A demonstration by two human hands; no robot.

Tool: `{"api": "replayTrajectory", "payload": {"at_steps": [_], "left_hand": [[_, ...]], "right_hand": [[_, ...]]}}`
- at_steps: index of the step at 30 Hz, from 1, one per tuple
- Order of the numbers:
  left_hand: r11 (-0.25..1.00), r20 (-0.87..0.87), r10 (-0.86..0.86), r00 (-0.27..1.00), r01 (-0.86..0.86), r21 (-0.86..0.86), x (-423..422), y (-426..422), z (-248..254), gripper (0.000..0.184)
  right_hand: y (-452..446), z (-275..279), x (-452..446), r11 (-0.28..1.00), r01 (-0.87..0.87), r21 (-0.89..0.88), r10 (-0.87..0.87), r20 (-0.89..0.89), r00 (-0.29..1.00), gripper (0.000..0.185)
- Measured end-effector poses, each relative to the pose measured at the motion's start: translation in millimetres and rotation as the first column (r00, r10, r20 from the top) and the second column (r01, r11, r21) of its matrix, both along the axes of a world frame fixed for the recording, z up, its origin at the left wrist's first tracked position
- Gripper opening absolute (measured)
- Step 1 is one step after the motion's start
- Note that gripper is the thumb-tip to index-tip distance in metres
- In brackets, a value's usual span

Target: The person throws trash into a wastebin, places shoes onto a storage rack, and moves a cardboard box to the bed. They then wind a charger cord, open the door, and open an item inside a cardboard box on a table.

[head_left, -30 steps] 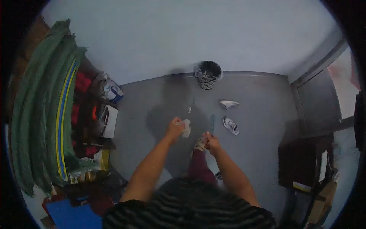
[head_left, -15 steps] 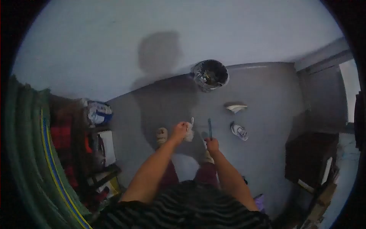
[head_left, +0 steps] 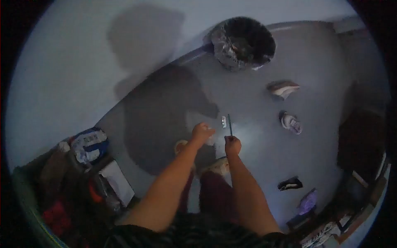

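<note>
My left hand (head_left: 202,133) is closed on a crumpled, whitish, see-through piece (head_left: 210,139), perhaps thin plastic, which shows below the fingers. My right hand (head_left: 233,145) grips the lower end of a thin, dark, straight stick (head_left: 230,124) that points away from me; its exact kind is not clear. Between the hands, left of the stick, a small shiny white object (head_left: 223,121) shows; whether it lies on the floor or is in the air I cannot tell. Both arms reach out in front of me, over my feet.
Against the wall ahead stands a bin (head_left: 264,43) lined with a plastic bag. Two loose shoes, one brown and white (head_left: 283,89) and one light (head_left: 291,122), lie on the grey floor (head_left: 248,99). A shelf with a blue-and-white package (head_left: 89,145) is at left; dark furniture (head_left: 359,142) is at right.
My view has turned and come closer to the bin, which now looks larger. The small white object was beside my left hand's fingers and now appears apart from them, near the stick.
</note>
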State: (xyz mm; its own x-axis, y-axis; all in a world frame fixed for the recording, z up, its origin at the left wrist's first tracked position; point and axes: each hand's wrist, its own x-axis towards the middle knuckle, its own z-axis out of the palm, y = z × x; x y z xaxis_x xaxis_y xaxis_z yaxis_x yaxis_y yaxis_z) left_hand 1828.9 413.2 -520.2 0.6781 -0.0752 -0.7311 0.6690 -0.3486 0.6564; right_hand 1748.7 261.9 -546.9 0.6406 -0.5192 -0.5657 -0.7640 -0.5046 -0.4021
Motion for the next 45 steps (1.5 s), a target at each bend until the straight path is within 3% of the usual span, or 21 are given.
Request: {"api": "replayTrajectory", "payload": {"at_steps": [1, 4, 10, 11, 13, 16, 19, 22, 25, 27, 30, 31, 33, 36, 39, 42, 45], "left_hand": [[0.998, 0.005, -0.061, 0.998, 0.061, 0.002, -5.1, 3.2, -26.2, 0.032], [0.961, 0.075, -0.191, 0.979, 0.171, 0.216, -4.0, -7.7, -87.2, 0.031], [0.994, 0.045, -0.105, 0.993, 0.106, -0.019, -10.0, -31.8, -209.2, 0.03], [0.979, 0.1, -0.204, 0.974, 0.201, 0.043, -7.1, -38.3, -220.2, 0.03], [0.913, 0.202, -0.397, 0.896, 0.363, 0.185, 4.1, -49.6, -223.3, 0.03], [0.787, 0.014, -0.591, 0.807, 0.572, 0.229, 24.6, -73.9, -204.3, 0.034], [0.823, 0.051, -0.567, 0.822, 0.564, 0.07, 28.6, -79.2, -220.5, 0.036], [0.823, 0.215, -0.565, 0.797, 0.524, 0.22, 24.9, -87.8, -227.6, 0.037], [0.816, 0.186, -0.53, 0.827, 0.439, 0.375, 26.3, -93.2, -180.0, 0.038], [0.823, 0.203, -0.525, 0.827, 0.432, 0.368, 22.8, -93.6, -192.2, 0.038], [0.893, 0.201, -0.424, 0.883, 0.372, 0.251, 25.5, -93.8, -191.4, 0.038], [0.922, 0.193, -0.372, 0.908, 0.337, 0.19, 29.9, -95.7, -187.1, 0.037], [0.942, 0.293, -0.327, 0.898, 0.284, 0.179, 32.4, -97.2, -225.5, 0.037], [0.955, 0.363, -0.28, 0.889, 0.22, 0.2, 37.9, -95.4, -237.8, 0.037], [0.946, 0.333, -0.286, 0.898, 0.21, 0.245, 44.6, -89.3, -212.6, 0.036], [0.937, 0.366, -0.313, 0.876, 0.222, 0.271, 46.9, -88.1, -215.0, 0.034], [0.912, 0.36, -0.38, 0.852, 0.28, 0.3, 47.5, -85.3, -215.0, 0.03]], "right_hand": [[2.5, -10.5, 5.1, 0.999, 0.055, -0.003, -0.055, -0.027, 0.998, 0.023], [6.1, -58.0, 15.6, 0.986, 0.163, -0.018, -0.164, -0.042, 0.986, 0.025], [8.0, -147.6, 22.9, 0.978, 0.15, -0.147, -0.146, 0.04, 0.988, 0.028], [8.9, -161.2, 22.8, 0.97, 0.158, -0.187, -0.147, 0.07, 0.987, 0.027], [8.4, -176.0, 23.6, 0.97, 0.165, -0.18, -0.15, 0.093, 0.984, 0.028], [5.6, -189.9, 16.7, 0.982, 0.159, -0.098, -0.152, 0.077, 0.985, 0.029], [3.8, -205.0, 12.8, 0.97, 0.199, -0.142, -0.186, 0.101, 0.977, 0.03], [12.7, -173.8, 15.3, 0.944, 0.28, -0.173, -0.263, 0.115, 0.958, 0.034], [20.2, -169.9, 15.7, 0.946, 0.28, -0.164, -0.272, 0.064, 0.96, 0.035], [22.7, -184.3, 18.3, 0.947, 0.292, -0.134, -0.297, -0.018, 0.955, 0.036], [28.6, -194.3, 22.9, 0.892, 0.417, -0.174, -0.402, 0.116, 0.908, 0.033], [26.0, -194.7, 24.9, 0.891, 0.441, -0.109, -0.412, 0.217, 0.885, 0.031], [16.4, -192.5, 27.1, 0.885, 0.466, 0.023, -0.434, 0.409, 0.803, 0.028], [2.1, -187.4, 43.4, 0.948, 0.313, 0.051, -0.309, 0.372, 0.875, 0.025], [5.5, -180.4, 59.4, 0.938, 0.285, -0.196, -0.235, 0.245, 0.941, 0.029], [8.3, -194.1, 61.5, 0.921, 0.29, -0.262, -0.239, 0.21, 0.948, 0.026], [10.0, -199.0, 62.8, 0.912, 0.345, -0.219, -0.321, 0.138, 0.937, 0.023]]}}
